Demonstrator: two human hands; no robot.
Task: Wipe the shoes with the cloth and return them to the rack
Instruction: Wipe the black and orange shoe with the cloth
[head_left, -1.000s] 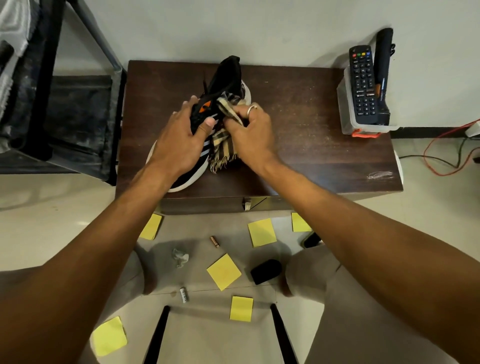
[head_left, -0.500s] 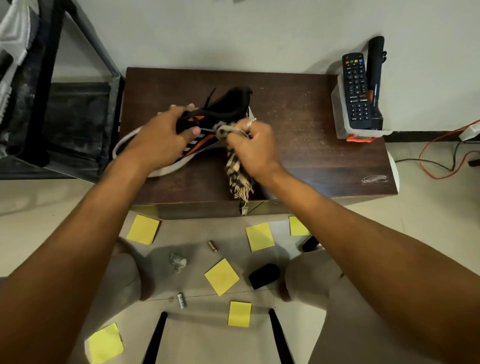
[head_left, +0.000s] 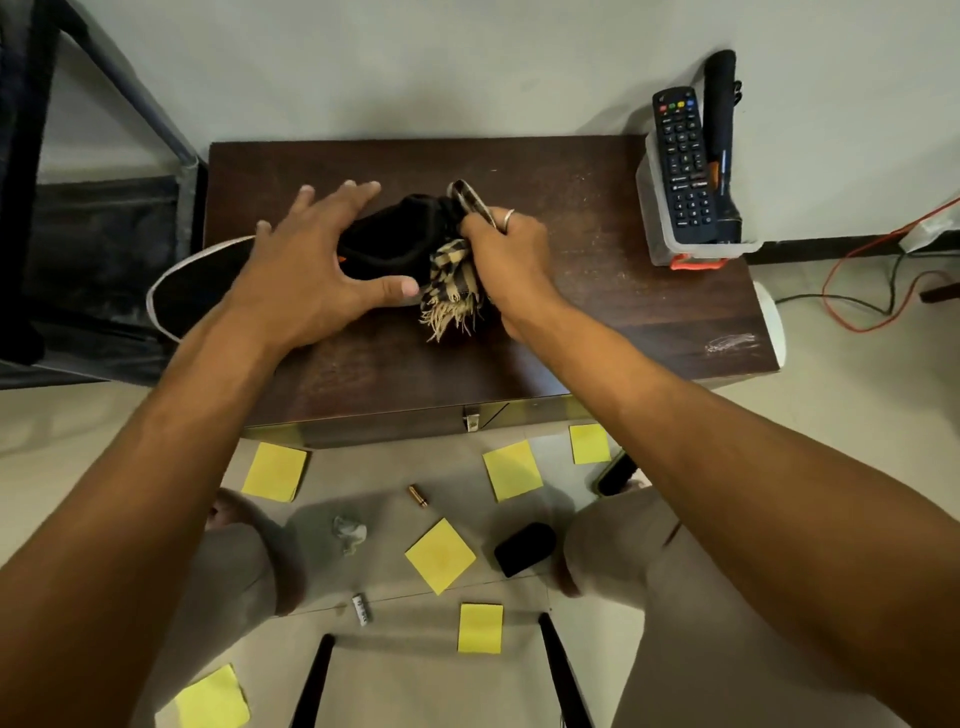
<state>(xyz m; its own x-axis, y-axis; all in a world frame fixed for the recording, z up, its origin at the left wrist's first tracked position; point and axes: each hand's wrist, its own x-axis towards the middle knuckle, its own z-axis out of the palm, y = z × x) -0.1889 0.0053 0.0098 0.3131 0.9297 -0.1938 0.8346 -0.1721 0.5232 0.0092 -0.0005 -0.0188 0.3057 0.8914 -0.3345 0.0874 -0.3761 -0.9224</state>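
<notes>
Wiping shoe (head_left: 384, 239) heel on table (head_left: 597, 291), right hand (head_left: 511, 254) clamped on cloth (head_left: 452, 280), left hand (head_left: 311, 270) spread open steadying; rack return left.

shoe (head_left: 208, 283), bin (head_left: 655, 228) on table (head_left: 597, 312)

Single head-worn wide-angle view, facing forward and steeply down, table (head_left: 571, 322) near

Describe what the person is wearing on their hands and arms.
Both forearms are bare, with no sleeves, watch or gloves in view. The right hand wears a plain silver-coloured ring on one finger. The left hand shows no jewellery.
</notes>
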